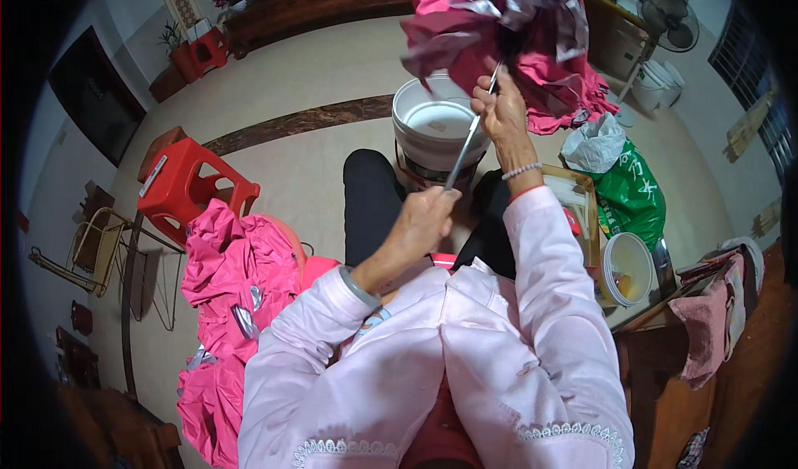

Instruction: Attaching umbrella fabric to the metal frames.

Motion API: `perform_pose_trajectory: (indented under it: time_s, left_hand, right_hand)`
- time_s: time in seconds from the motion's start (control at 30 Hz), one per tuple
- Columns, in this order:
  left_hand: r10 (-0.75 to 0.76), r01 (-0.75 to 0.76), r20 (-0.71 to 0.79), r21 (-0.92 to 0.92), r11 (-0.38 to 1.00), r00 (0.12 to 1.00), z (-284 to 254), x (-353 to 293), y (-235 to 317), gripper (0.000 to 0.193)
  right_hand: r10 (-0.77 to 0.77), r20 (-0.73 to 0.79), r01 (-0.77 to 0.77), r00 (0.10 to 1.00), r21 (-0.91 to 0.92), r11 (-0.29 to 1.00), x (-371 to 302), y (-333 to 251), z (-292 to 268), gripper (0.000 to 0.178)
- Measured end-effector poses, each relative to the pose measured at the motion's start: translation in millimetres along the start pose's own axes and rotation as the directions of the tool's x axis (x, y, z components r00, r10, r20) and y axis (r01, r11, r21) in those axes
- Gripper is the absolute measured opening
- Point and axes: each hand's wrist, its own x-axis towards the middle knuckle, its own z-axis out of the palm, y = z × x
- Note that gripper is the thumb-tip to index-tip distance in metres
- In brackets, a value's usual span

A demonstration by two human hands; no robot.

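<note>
Both my hands are closed round the thin metal shaft (465, 149) of what looks like a pink umbrella with a silver lining (544, 61). My left hand (416, 228) grips the near end, close above my lap. Farther up, near the fabric, my right hand (504, 111) wraps the shaft, a beaded bracelet on its wrist. The shaft slants away to the upper right, and its canopy hangs bunched and loose there. A white bucket (401, 124) stands beyond my knees, just left of the shaft. Dark folds hide where shaft and fabric meet.
More pink and silver fabric (220, 261) lies heaped at my left, by a red plastic stool (191, 178). On the right are a green bag (636, 195), a shallow box (594, 240) and a small white tub (628, 269). A fan (667, 18) stands far right.
</note>
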Motion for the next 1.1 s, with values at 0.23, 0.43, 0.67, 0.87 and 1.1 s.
perform_pose_trajectory:
  time_s: [0.23, 0.43, 0.67, 0.87, 1.1]
  left_hand:
    - [0.335, -0.293, -0.09, 0.314, 0.903, 0.938, -31, -1, -17, 0.026]
    - [-0.148, 0.264, 0.243, -0.56, 0.786, 0.959, -34, -15, 4, 0.024]
    - [-0.152, 0.191, 0.119, -0.471, 0.861, 0.981, -50, -31, 11, 0.026]
    - [-0.159, 0.193, 0.115, -0.42, 0.887, 0.98, -71, -37, 8, 0.026]
    - [-0.154, 0.141, 0.018, -0.52, 0.843, 0.988, -102, -18, -12, 0.027]
  right_hand:
    - [0.238, -0.29, -0.202, 0.927, 0.148, 0.968, 30, 5, -15, 0.021]
    - [0.008, -0.014, -0.014, 1.0, -0.487, 0.873, -13, -4, 26, 0.022]
    - [-0.73, 0.281, 0.456, 0.623, -0.889, 0.047, 33, -92, -39, 0.036]
    - [-0.267, 0.578, 0.589, 0.771, -0.807, -0.046, 43, -123, -22, 0.043]
    - [-0.578, 0.451, 0.457, 0.68, -0.877, -0.146, 50, -173, -40, 0.021]
